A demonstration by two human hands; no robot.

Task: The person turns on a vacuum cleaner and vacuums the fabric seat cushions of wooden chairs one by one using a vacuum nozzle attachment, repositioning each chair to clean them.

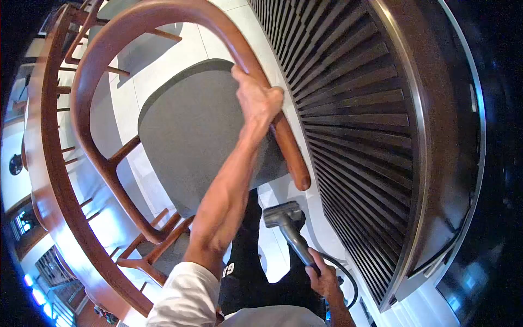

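My left hand (257, 98) is wrapped around the right arm of a wooden chair (229, 32), whose curved brown rail loops around a grey seat (190, 125). My left forearm crosses in front of part of that seat. Low in the view, my right hand (325, 277) grips the dark handle of a vacuum nozzle (289, 226). Its wide, flat head is raised in front of my legs, apart from the chair. A thin black hose (351, 275) curves beside my right hand; where it joins the nozzle is not clear.
A dark slatted cabinet (354, 120) runs close along the right side of the chair. At the left is a long wooden table edge (52, 147), with another chair (150, 245) near it. Pale floor tiles (204, 41) show between the furniture.
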